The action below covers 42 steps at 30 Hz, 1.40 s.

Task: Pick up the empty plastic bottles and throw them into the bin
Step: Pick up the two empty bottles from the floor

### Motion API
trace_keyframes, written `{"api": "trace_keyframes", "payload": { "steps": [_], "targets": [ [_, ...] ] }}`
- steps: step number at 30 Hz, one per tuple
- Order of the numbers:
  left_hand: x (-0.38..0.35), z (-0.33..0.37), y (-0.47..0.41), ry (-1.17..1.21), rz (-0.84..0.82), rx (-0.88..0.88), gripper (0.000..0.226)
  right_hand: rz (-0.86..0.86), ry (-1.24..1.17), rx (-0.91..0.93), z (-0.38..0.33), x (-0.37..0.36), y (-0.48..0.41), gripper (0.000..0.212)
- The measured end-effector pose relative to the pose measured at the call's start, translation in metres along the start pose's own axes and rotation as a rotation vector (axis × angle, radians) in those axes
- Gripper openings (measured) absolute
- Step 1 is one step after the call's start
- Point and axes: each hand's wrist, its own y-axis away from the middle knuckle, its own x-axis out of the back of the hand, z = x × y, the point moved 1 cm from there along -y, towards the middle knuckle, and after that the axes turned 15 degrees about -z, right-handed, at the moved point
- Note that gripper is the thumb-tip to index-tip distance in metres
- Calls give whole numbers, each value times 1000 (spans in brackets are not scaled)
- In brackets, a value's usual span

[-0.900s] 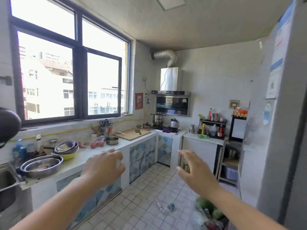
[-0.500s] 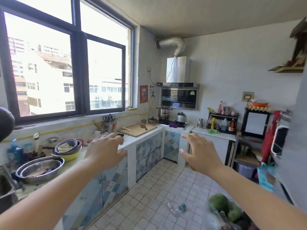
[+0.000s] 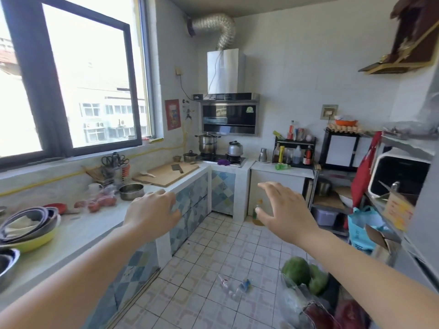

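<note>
A crushed clear plastic bottle [image 3: 234,286] with a blue label lies on the tiled floor, low in the view between my arms. A second small bottle [image 3: 256,210] with a green cap stands on the floor by the white cabinet, partly hidden behind my right hand. My left hand [image 3: 152,210] is stretched forward with loosely curled fingers and holds nothing. My right hand [image 3: 283,208] is stretched forward with its fingers spread and is empty too. Both hands are well above the crushed bottle. No bin is in view.
A long counter [image 3: 78,233] with stacked bowls, tomatoes and a cutting board runs along the left under the window. A clear bag of green produce [image 3: 301,276] sits on the floor at the lower right. Shelves, a blue bag [image 3: 363,229] and a cardboard box crowd the right side.
The view has moved forward and tilted down toward the floor. Both hands stay stretched out and empty, and the crushed bottle now lies nearer in the view.
</note>
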Motion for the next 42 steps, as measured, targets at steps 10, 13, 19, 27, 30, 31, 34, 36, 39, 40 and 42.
{"api": "trace_keyframes", "payload": {
  "steps": [10, 13, 19, 27, 30, 31, 34, 36, 39, 40, 42],
  "targets": [
    [-50, 94, -195, 3, -23, -110, 36, -57, 38, -33, 155, -7, -127, 56],
    [-68, 112, -246, 23, -12, -113, 36, -72, 56, -39, 194, -11, -165, 57],
    [-107, 123, -331, 47, -39, -88, 35, -126, 44, -47, 245, -37, -241, 54],
    [-153, 113, -463, 33, -78, -103, 37, -133, 79, -32, 289, -82, -364, 54],
    [-170, 102, -522, 44, -98, -113, 39, -151, 101, -55, 307, -102, -417, 55],
    [-176, 98, -542, 45, -107, -114, 38, -165, 99, -69, 313, -109, -435, 55],
    [-192, 90, -595, 44, -140, -117, 37, -204, 88, -101, 329, -129, -482, 56],
    [-204, 85, -628, 53, -165, -115, 36, -216, 65, -114, 341, -144, -508, 56],
    [-229, 84, -668, 68, -213, -115, 33, -240, 48, -124, 359, -170, -539, 55],
    [-239, 85, -680, 66, -231, -116, 33, -252, 45, -125, 366, -180, -549, 55],
    [-259, 88, -703, 60, -267, -117, 34, -280, 33, -131, 381, -199, -569, 54]
  ]
}}
